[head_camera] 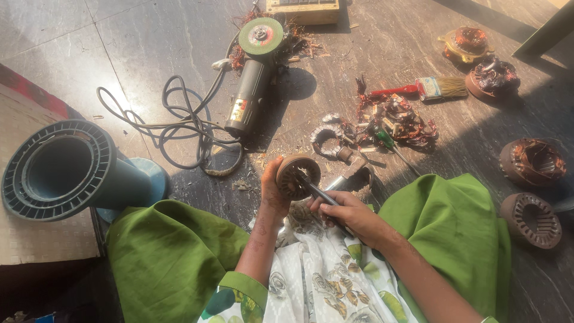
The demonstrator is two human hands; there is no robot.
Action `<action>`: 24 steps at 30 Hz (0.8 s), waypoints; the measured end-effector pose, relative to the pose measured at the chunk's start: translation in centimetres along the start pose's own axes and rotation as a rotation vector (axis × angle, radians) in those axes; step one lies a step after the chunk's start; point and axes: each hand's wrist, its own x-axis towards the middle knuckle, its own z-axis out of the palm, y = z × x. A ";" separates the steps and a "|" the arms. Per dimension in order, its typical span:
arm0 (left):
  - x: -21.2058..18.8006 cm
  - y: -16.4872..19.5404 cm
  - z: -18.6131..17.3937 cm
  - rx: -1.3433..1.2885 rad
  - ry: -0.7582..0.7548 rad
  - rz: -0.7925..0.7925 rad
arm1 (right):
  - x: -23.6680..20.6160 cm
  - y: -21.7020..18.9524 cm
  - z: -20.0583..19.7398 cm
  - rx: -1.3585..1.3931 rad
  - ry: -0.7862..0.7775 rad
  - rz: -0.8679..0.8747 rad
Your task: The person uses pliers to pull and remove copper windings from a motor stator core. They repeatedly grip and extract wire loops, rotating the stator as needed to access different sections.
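Head view: at centre frame the left hand (272,190) grips a round brown stator (296,176) (slotted face, empty of wire), held up above the lap. The right hand (347,212), just lower right of it, is closed around a dark metal tool (317,192) whose tip touches the stator's face. A grinder (254,75) lies upper centre.

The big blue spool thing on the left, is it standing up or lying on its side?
Lying on its side. The blue spool has its round ribbed end and hollow middle facing the camera, and its tube runs sideways along the floor.
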 end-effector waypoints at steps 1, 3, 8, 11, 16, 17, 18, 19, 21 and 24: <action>0.0 0.0 0.0 0.009 0.010 -0.003 | 0.0 0.0 0.0 0.004 -0.006 0.002; 0.1 0.0 0.0 0.025 0.028 -0.006 | -0.1 -0.1 0.0 0.009 -0.019 0.004; 0.2 0.0 -0.2 -0.019 0.022 0.010 | -0.2 -0.2 0.0 0.027 -0.026 0.062; 0.3 -0.1 -0.3 -0.040 0.009 0.006 | -0.1 -0.1 0.0 -0.006 -0.034 0.036; 0.1 0.1 0.0 -0.028 0.027 0.001 | -0.1 0.2 -0.1 -0.021 -0.016 0.041; 0.1 0.2 0.0 -0.030 0.036 -0.001 | -0.1 0.2 -0.1 -0.008 -0.019 0.044; 0.0 0.2 0.1 -0.032 0.046 -0.004 | -0.1 0.2 -0.1 0.006 -0.022 0.047; 0.0 0.3 0.2 -0.028 0.048 -0.003 | -0.1 0.1 -0.1 -0.004 -0.024 0.041; -0.1 0.3 0.2 -0.021 0.053 -0.002 | -0.2 0.1 -0.1 -0.025 -0.028 0.031; -0.1 0.3 0.2 -0.002 0.059 -0.009 | -0.2 0.1 0.0 -0.073 -0.004 0.044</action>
